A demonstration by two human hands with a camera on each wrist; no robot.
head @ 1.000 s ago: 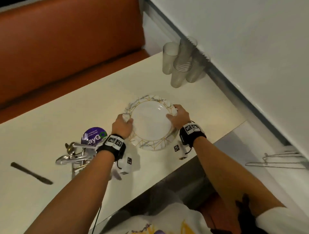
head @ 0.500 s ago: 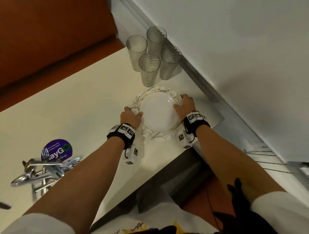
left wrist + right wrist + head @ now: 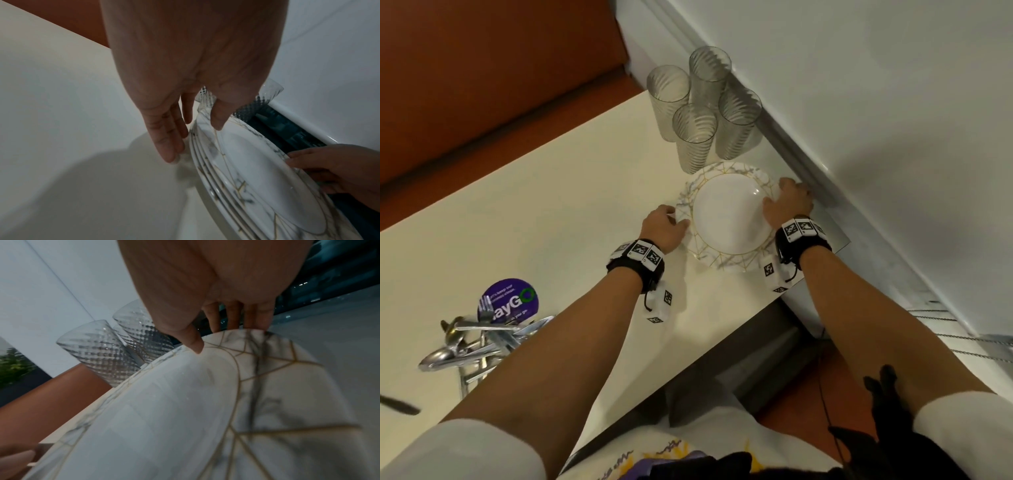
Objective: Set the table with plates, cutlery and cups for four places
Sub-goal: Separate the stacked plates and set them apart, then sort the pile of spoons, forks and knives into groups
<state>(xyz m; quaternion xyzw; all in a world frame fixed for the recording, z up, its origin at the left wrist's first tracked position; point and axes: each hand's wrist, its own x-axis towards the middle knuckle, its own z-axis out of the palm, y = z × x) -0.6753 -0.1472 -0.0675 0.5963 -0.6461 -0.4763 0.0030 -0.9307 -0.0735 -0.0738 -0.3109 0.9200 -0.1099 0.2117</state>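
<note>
Gripping a stack of plates [image 3: 726, 219] from both sides on the cream table [image 3: 551, 192], close to the corner by the white wall [image 3: 859, 102]. Left hand [image 3: 662, 226] at the stack's left rim, thumb curled over the top plate's marbled, gold-lined border, fingers [image 3: 166, 139] reaching down beside the stacked edges to the tabletop. Right hand [image 3: 789, 202] at the opposite rim, next to the wall; thumb pressed on the upper face, fingers [image 3: 232, 318] wrapped behind the edge. Several rims layered under the top plate in the left wrist view. Just beyond the stack, four ribbed clear glasses [image 3: 705, 106] standing upright in a tight cluster, the nearest one almost touching the plates' far rim. Well to the left of the stack, a heap of metal cutlery [image 3: 479, 342] in a holder, beside a purple round sticker [image 3: 508, 301]. Farther left still, a dark knife [image 3: 399, 406] lying flat at the frame's edge. Behind the table, an orange-brown bench seat [image 3: 482, 85].
</note>
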